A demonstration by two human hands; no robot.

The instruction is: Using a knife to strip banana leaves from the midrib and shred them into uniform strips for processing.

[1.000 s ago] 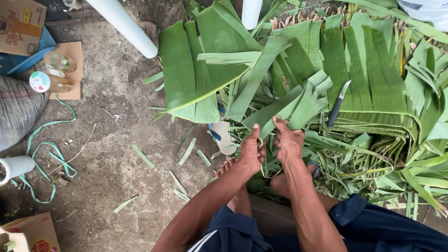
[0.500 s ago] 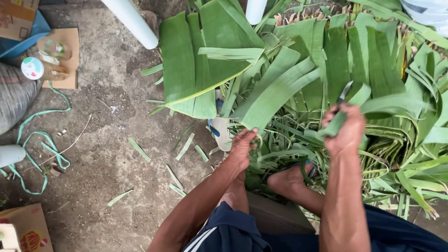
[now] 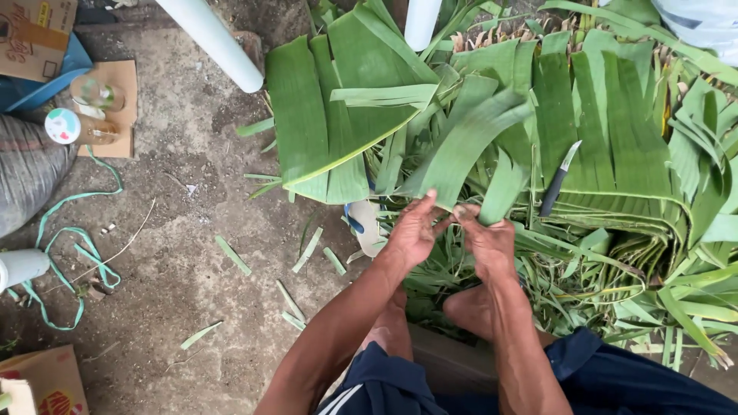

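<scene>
Both hands meet over a heap of cut banana leaves (image 3: 600, 115). The left hand (image 3: 411, 230) pinches the near end of a long leaf strip (image 3: 461, 146), fingers closed on it. The right hand (image 3: 488, 242) grips a second strip (image 3: 503, 184) just beside it, fingers curled tight. A knife (image 3: 559, 178) lies on the leaves to the right, apart from both hands. 2 white pipes (image 3: 219, 42) stand behind

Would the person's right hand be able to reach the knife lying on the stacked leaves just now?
Probably yes, once it lets go: the knife lies uncovered on the stacked leaves, just beyond the right hand, but that hand grips a leaf strip together with the left hand.
</scene>
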